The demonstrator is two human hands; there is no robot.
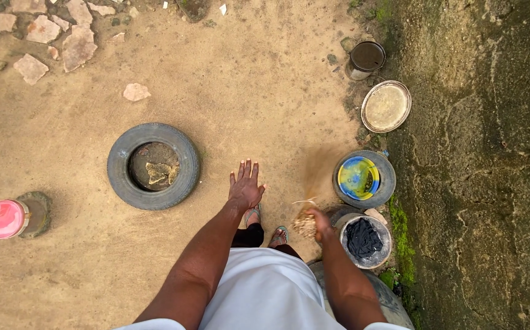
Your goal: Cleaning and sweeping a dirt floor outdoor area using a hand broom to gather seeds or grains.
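We hold our left hand [244, 186] out in front of us, palm down and flat, fingers spread and pointing away, touching nothing. The left arm reaches forward nearly straight from the shoulder. Our right hand [318, 222] sits lower and closer to the body, fingers curled closed around a blurred bundle, the right forearm angled inward from the elbow.

Blurred broom [311, 183] in right hand [322, 225]

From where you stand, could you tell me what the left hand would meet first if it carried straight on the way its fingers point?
The left hand is open, fingers pointing up the picture over bare sandy ground. That line looks free, passing right of the tyre, though its height above the ground is unclear.
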